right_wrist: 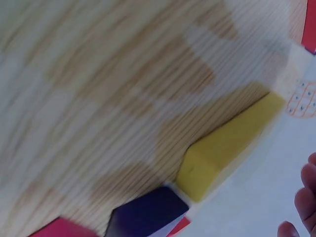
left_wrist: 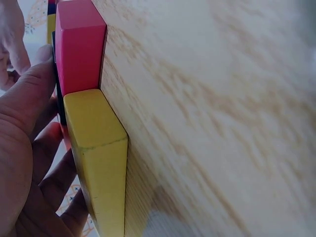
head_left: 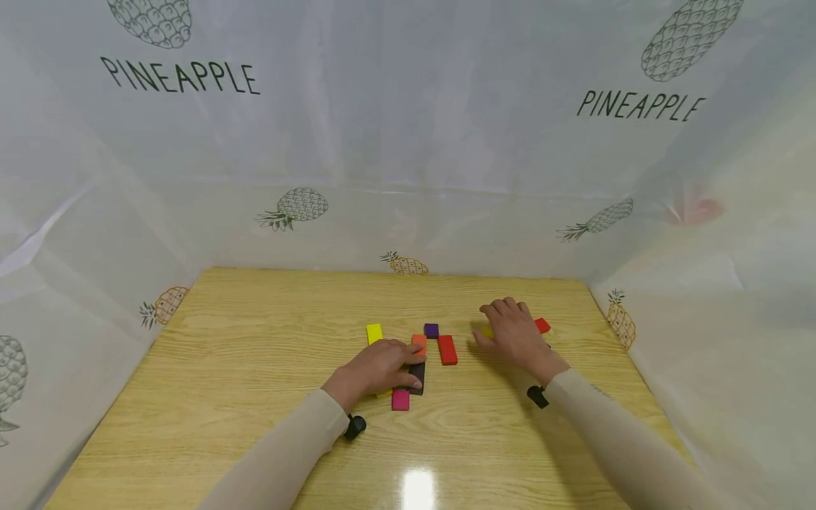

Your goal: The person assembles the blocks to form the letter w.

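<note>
My left hand rests over a cluster of flat coloured blocks. Its thumb lies on the black block, and its fingertips touch the orange block just beyond. A pink block and a yellow block sit end to end beside this hand in the left wrist view. To the right, my right hand hovers with fingers spread over another yellow block, partly hidden in the head view. In the right wrist view its fingertips are apart from that block.
Between the hands lie a red block and a small purple block. One more yellow block is beyond the left hand, and another red block right of the right hand. Pineapple-print sheeting encloses the wooden table.
</note>
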`<state>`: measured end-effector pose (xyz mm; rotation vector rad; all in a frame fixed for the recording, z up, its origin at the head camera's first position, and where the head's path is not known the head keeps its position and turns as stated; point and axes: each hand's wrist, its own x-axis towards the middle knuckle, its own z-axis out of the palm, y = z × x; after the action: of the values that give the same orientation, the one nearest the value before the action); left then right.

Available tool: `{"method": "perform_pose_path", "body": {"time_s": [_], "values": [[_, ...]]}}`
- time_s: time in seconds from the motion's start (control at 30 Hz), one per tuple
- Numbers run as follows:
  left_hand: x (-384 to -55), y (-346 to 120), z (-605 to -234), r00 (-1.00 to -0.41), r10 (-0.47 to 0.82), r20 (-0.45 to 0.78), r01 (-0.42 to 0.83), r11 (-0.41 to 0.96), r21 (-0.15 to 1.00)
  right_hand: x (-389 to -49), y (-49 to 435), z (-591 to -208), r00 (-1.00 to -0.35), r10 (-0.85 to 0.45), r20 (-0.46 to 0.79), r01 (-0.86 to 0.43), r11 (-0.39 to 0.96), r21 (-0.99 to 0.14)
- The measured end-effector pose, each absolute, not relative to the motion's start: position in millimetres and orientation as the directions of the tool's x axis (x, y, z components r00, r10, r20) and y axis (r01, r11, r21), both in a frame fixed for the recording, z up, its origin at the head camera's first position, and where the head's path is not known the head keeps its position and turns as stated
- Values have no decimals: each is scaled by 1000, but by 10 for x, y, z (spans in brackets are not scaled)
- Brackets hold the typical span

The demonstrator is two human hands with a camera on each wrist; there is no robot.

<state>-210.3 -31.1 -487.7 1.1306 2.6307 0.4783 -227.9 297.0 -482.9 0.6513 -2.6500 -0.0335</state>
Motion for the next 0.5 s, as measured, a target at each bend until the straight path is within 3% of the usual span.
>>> {"method": "perform_pose_path", "body": {"time_s": [0.5], "values": [[-2120, -314, -4900, -668, 741, -75, 663, 637, 392, -2257, 3429, -4830, -852, -273, 446, -267, 960, 79]]}}
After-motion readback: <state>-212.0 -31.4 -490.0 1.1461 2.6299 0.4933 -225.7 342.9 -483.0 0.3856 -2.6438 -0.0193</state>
